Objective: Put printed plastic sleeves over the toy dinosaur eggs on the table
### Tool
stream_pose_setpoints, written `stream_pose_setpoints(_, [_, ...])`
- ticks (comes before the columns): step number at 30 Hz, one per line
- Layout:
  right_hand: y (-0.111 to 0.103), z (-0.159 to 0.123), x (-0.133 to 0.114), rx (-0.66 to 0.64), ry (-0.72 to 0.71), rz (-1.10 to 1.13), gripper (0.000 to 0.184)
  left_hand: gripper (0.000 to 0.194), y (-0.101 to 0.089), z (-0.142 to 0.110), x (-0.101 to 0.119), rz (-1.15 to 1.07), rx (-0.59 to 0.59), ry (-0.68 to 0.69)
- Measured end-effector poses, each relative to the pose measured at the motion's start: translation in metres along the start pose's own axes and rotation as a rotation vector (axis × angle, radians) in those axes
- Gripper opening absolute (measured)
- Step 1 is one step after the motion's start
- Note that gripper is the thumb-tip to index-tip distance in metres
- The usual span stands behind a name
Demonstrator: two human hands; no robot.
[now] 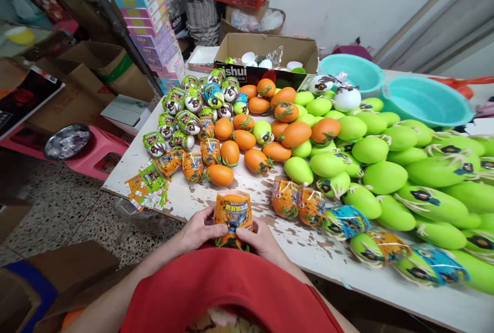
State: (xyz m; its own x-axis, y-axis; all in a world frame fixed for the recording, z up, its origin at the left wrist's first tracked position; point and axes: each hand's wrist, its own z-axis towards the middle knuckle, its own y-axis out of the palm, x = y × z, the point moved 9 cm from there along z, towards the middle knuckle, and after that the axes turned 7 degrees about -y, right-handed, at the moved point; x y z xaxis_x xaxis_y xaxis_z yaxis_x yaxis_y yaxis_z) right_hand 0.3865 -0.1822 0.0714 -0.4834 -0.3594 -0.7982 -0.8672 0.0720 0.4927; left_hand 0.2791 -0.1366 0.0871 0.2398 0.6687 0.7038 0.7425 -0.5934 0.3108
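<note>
Close to my body, at the table's front edge, both hands hold an orange toy egg [232, 210] with a printed orange plastic sleeve around it. My left hand [199, 227] grips its left side, the thumb pressed on the front. From the right, my right hand [261, 239] holds it the same way. Green leaf-like bits show at the egg's lower end. Beyond the hands lie several bare orange eggs [219, 175]. Flat printed sleeves [148, 185] are piled at the table's left corner. Sleeved orange eggs [284, 199] sit to the right of my hands.
Many green eggs [385, 174] cover the table's right side. Wrapped green-and-white eggs [188, 122] gather at the left. Behind stand an open carton [266, 47] and two turquoise basins [426, 101]. A metal bowl [66, 141] rests on a pink stool [94, 155].
</note>
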Motion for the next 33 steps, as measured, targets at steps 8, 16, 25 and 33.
stream_pose_setpoints(8, [-0.014,-0.006,-0.001,0.132,-0.086,0.013,0.058,0.069,0.004,0.000,0.001,0.030,-0.022,0.026])
stream_pose_setpoints(16, [-0.021,-0.005,-0.002,0.147,-0.078,0.077,0.054,0.065,0.009,0.017,-0.010,-0.022,-0.041,-0.012])
stream_pose_setpoints(25, [-0.112,-0.025,-0.016,0.640,-0.330,-0.648,0.063,0.069,0.013,0.106,-0.041,0.026,0.118,-0.151])
stream_pose_setpoints(33, [-0.128,0.003,-0.033,0.498,-0.527,-1.619,0.047,0.062,0.033,0.179,-0.053,0.155,0.156,-0.103])
